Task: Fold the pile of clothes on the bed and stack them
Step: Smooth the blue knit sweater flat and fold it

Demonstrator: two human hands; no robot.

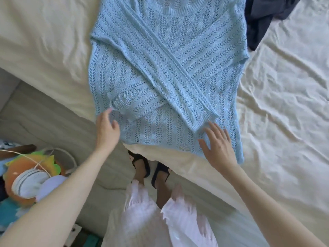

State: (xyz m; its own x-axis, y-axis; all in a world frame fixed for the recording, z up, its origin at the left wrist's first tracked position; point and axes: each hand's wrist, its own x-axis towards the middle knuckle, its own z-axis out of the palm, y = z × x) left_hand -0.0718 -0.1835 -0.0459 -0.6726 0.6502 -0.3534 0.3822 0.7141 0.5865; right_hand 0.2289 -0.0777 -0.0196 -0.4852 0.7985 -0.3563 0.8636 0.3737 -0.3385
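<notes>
Your hands sit at the hem of the blue knit sweater (165, 68) on the bed (284, 86).

From the head view: the sweater lies flat, sleeves crossed over its front. Your left hand (106, 129) touches its lower left edge, fingers relaxed; your right hand (219, 145) rests spread on the hem, gripping nothing. A dark garment (261, 20) lies beyond.

Seen from above: pale blue knit sweater (167, 72) spread on cream bed sheet (284, 104), sleeves crossed over its front; left hand (107, 129) and right hand (218, 145) at hem; dark garment (261, 20) beyond.
</notes>
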